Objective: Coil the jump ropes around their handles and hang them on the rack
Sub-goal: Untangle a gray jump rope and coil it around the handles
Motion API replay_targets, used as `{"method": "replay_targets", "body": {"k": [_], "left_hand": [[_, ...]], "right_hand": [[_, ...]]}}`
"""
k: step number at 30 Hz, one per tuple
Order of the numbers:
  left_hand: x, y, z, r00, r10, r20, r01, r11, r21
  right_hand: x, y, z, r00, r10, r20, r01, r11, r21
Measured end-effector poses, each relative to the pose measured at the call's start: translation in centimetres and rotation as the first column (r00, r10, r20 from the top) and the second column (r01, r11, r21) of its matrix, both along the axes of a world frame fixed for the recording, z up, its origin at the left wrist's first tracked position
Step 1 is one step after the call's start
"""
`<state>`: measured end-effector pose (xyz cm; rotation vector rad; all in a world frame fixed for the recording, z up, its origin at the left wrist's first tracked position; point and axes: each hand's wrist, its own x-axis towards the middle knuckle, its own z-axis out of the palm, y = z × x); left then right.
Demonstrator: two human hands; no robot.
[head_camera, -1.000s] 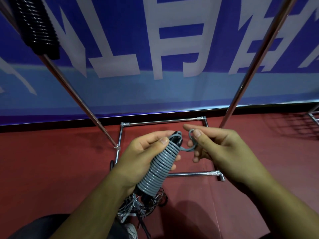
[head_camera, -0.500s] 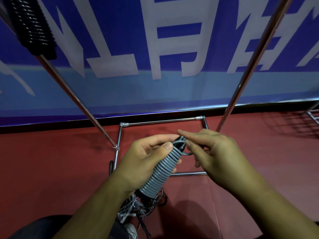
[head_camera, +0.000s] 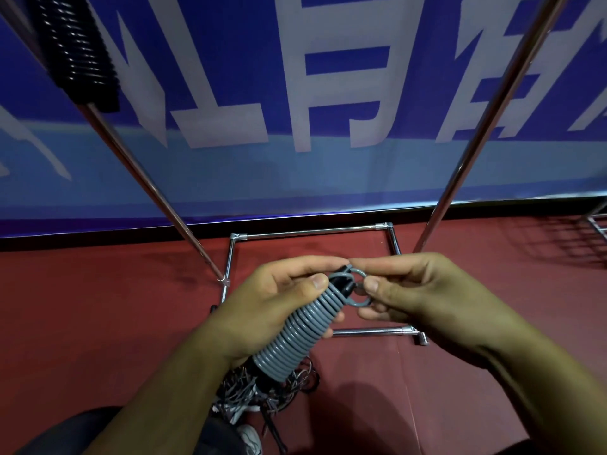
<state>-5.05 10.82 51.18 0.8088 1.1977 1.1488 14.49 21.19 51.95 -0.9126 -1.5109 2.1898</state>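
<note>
Ribbed grey rope coil [head_camera: 297,336], chrome rack [head_camera: 460,152]

Your grey jump rope [head_camera: 297,330] is coiled tight round its black handles [head_camera: 341,284], tilted, its end looped. A black jump rope [head_camera: 78,50] hangs coiled beside the rack [head_camera: 486,119], at its left pole.

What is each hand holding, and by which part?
Left hand grips the grey jump rope around its coiled middle, thumb on top. Right hand pinches the rope's loose end loop beside the handle tip.
</note>
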Motion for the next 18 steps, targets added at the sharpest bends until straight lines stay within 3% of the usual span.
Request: {"method": "replay_targets", "body": {"k": [10, 18], "left_hand": [[-0.27, -0.16, 0.26, 0.994, -0.084, 0.066, 0.086, 0.996, -0.028], [-0.01, -0.38, 0.38, 0.976, -0.160, 0.150, 0.171, 0.983, -0.061]], "right_hand": [[-0.22, -0.36, 0.47, 0.997, 0.069, 0.038, -0.069, 0.998, -0.009], [-0.03, -0.43, 0.65, 0.992, 0.115, 0.050, -0.108, 0.985, -0.136]]}}
